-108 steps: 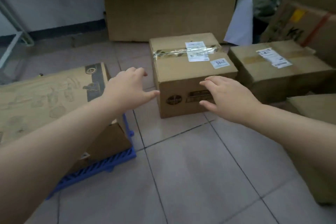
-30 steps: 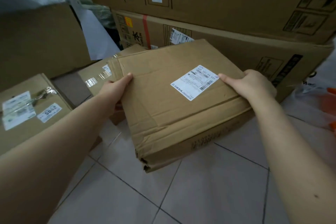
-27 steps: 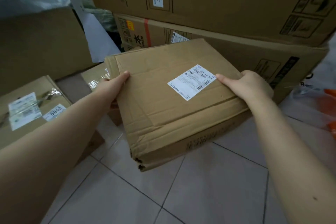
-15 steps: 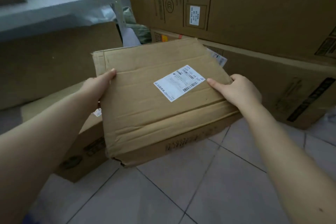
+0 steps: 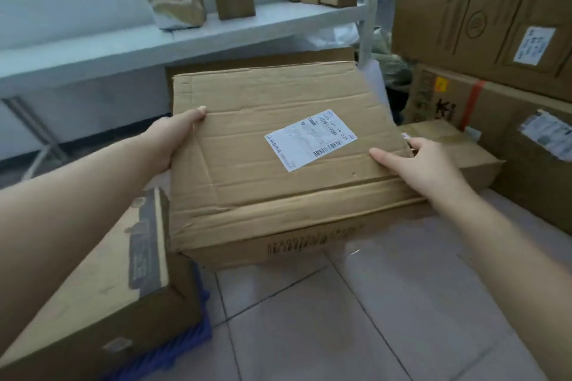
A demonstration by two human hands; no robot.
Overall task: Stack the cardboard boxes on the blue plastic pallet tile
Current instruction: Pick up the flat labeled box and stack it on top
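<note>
A person holds a flat cardboard box (image 5: 278, 158) in the air with both hands, above the tiled floor (image 5: 356, 318).

The left hand (image 5: 168, 141) grips its left edge and the right hand (image 5: 424, 164) grips its right edge, thumbs on top beside the white label (image 5: 309, 144). Lower left, a printed box (image 5: 102, 294) lies on the blue pallet tile (image 5: 185, 340). Big cartons (image 5: 483, 9) are stacked on the right, and a grey shelf (image 5: 154, 43) stands behind.

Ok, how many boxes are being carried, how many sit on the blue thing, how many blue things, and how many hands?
1 carried cardboard box
1 cardboard box on the pallet
1 blue plastic pallet tile
2 hands: left hand, right hand
Total: 5
</note>
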